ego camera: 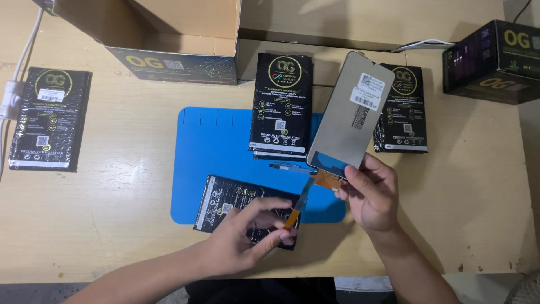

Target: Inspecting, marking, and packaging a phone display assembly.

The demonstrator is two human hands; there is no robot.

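Note:
My right hand (371,194) holds a phone screen panel (349,115) by its lower edge, tilted up over the blue work mat (214,152), its grey back with white stickers facing me. An orange flex cable (315,188) hangs from the panel's bottom. My left hand (244,239) pinches the free end of that cable between thumb and fingers, just above a black flat package (228,205) lying on the mat's front edge.
Black flat packages lie on the wooden table: one at the far left (49,118), one at the mat's back (281,104), one behind the panel (405,115). An open cardboard box (163,39) stands at the back, a black box (495,62) at the back right. White cable (17,73) at left.

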